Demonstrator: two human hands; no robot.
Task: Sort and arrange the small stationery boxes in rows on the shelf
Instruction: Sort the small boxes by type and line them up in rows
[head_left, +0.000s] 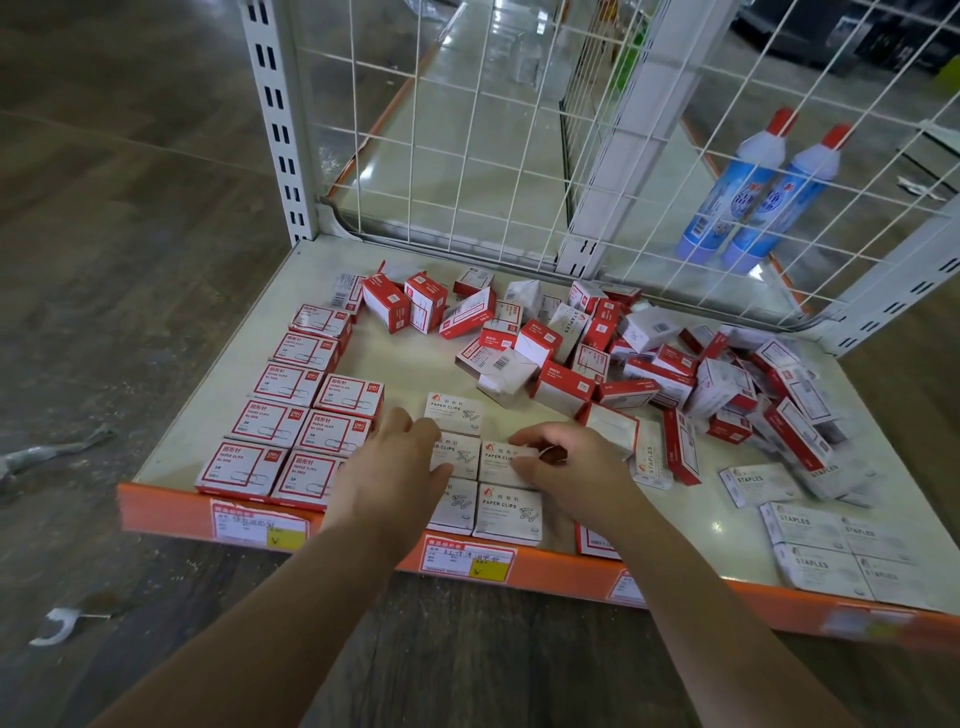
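Two rows of red paper clip boxes (291, 415) line the shelf (405, 364) at left; the left hand (387, 467) rests flat on white paper clip boxes (506, 512), the right hand (566, 460) pinches one white box (498, 457), and a loose pile (675, 364) lies at right.

1. Dark wood-grain floor (130, 218) surrounds the unit.
2. White slotted upright (278, 119) and white wire grid panel (467, 130) stand behind.
3. Two blue bottles (753, 192) with red caps stand beyond the grid.
4. Ceiling light glares on the glossy surface behind the grid.
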